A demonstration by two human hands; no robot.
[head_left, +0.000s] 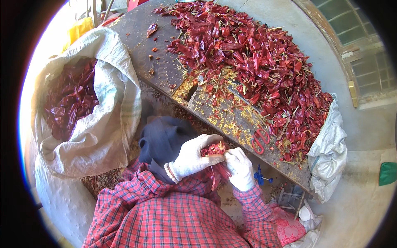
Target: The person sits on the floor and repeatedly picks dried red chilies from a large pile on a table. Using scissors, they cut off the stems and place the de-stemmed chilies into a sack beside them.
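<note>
My left hand [194, 155], in a white knit glove with a beaded bracelet at the wrist, is closed around a bunch of dried red chili peppers [214, 149]. Some pods hang below it. My right hand [239, 164], gloved in white too, touches the bunch from the right with its fingertips; whether it grips a pod is hidden. Both hands are above my lap, by the table's near edge. A large heap of dried red chilies [248, 59] covers the far part of the table. Red-handled scissors [260, 141] lie on the table, right of my hands.
A white woven sack [124, 90] of dried chilies stands open at the left. Yellow seeds [217, 116] and bits of stem are scattered over the dark tabletop [149, 52]. Another white sack [328, 155] hangs at the table's right end. A blue-handled valve [262, 176] is below the edge.
</note>
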